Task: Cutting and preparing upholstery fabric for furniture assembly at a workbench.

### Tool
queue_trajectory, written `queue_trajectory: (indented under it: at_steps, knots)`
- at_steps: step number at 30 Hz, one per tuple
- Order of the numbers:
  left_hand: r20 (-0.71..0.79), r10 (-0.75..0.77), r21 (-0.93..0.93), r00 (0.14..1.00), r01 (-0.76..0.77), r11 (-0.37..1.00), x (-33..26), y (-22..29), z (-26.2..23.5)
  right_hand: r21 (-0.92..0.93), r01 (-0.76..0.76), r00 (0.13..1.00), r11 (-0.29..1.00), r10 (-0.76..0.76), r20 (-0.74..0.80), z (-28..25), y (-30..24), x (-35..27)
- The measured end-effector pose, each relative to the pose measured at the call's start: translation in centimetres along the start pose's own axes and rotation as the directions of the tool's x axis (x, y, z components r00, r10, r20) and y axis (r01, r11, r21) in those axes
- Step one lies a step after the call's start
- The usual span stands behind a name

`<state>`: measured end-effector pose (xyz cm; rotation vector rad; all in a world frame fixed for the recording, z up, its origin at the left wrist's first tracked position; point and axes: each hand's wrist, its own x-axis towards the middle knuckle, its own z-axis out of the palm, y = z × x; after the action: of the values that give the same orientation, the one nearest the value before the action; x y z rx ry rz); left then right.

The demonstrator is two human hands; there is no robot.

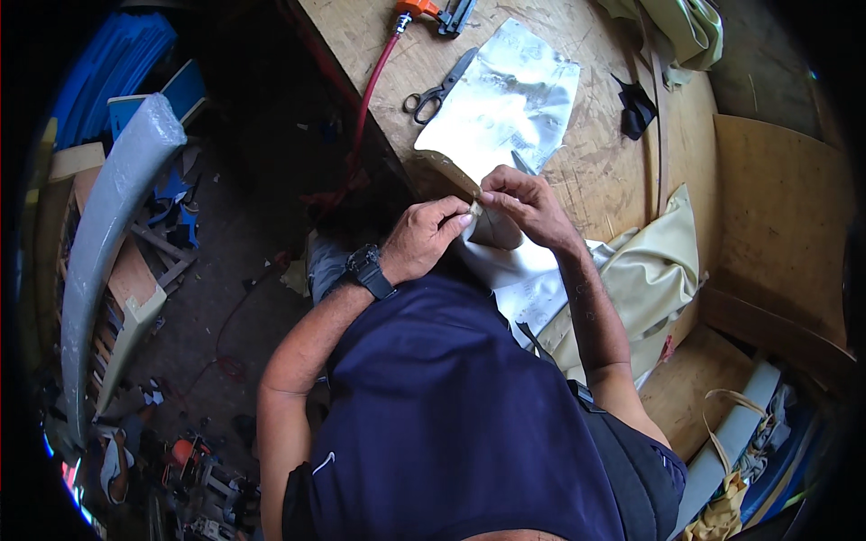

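My left hand [422, 238], with a black watch [369, 270] at its wrist, pinches the edge of a pale piece of upholstery fabric [519, 263] just in front of my body. Close beside it, fingers of my right hand [528, 207] are closed on the same edge, where a narrow tan strip [449, 171] runs along it. A pointed grey blade [521, 163] shows past my right knuckles; whether that hand holds it is hidden. Black-handled scissors [439, 90] lie beyond my hands, partly against a shiny white sheet [514, 86] on the wooden table [600, 153].
An orange staple gun [431, 11] with a red hose [377, 77] lies at the table's far edge. Cream fabric [654, 279] drapes at the right; a black scrap [635, 106] lies farther off. Left, a long plastic-wrapped curved piece [113, 234] stands above a littered floor.
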<state>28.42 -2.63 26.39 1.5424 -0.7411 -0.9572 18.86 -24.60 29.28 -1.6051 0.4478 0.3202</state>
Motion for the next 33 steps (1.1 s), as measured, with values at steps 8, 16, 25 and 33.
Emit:
queue_trajectory:
  at_steps: [8,16,25,33]
  knots:
    - [0.063,-0.158,-0.386,0.985,0.170,0.907,-0.9,-2.7,-0.9,-0.469,0.402,0.889,0.786,-0.457,-0.004,1.8,-0.1,-0.3]
    - [0.055,-0.283,-0.486,0.957,0.273,0.830,-1.6,-2.9,-1.1,-0.612,0.182,0.832,0.770,-0.452,-0.321,7.6,1.0,-5.2]
    - [0.209,-0.409,-0.699,0.889,0.428,0.573,-0.9,-2.7,-1.5,-0.363,0.358,0.856,0.860,-0.458,-0.240,1.5,-0.6,0.6]
    - [0.189,-0.534,-0.646,0.824,0.514,0.564,-0.2,-2.6,-2.0,-0.350,0.319,0.930,0.881,-0.221,0.293,0.7,-1.1,3.2]
